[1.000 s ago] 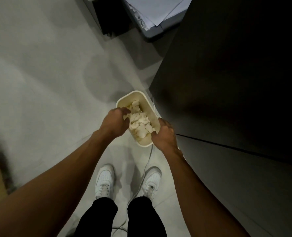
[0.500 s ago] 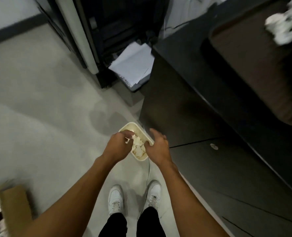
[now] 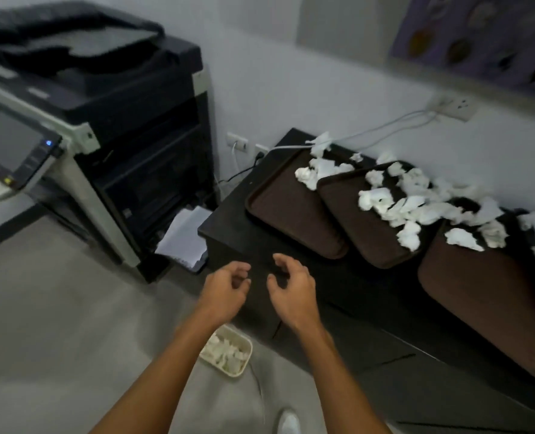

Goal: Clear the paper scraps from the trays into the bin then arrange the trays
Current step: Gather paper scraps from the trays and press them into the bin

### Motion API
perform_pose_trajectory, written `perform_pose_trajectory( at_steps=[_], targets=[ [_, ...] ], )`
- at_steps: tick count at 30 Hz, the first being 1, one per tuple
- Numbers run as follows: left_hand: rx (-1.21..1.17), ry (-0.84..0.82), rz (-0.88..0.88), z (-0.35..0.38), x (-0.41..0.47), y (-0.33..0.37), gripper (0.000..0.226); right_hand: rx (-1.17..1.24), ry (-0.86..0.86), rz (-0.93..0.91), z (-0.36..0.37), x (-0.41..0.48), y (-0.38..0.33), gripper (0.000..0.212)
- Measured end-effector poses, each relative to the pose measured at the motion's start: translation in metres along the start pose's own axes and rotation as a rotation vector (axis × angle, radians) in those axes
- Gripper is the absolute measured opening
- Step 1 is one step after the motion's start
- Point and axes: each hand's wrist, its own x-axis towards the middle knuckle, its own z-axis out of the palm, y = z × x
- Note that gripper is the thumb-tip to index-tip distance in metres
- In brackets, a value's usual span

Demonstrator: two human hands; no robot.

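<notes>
Two hands in view, both empty. The left hand (image 3: 223, 291) and right hand (image 3: 292, 291) hang in the air side by side, fingers loosely curled and gripping nothing, just in front of the left front corner of the black cabinet (image 3: 228, 225).

We count three brown trays on the cabinet top. The first tray (image 3: 291, 214) is at the left end. The second tray (image 3: 363, 227) overlaps the first one's right edge. The third tray (image 3: 485, 296) is further right, reaching the front edge. A possible fourth at the far right edge is too cut off to tell.

The paper scraps (image 3: 397, 205) are too many to count, heaped along the trays' back edges.

One cream bin (image 3: 249, 355) stands on the floor below the left forearm, with scraps inside.

One photocopier (image 3: 103, 120) stands left of the cabinet.
</notes>
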Motion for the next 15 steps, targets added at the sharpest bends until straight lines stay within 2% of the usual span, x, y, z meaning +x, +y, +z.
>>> perform_pose_trajectory(
  at_steps=[8,15],
  targets=[
    [0.019,-0.106,0.241,0.027,0.021,0.136,0.032,-0.059,0.229,-0.061,-0.127,0.015,-0.020,0.043],
    [-0.004,-0.167,0.372,0.087,0.043,0.224,0.031,-0.057,0.320,-0.046,-0.217,0.032,0.002,0.041]
  ],
)
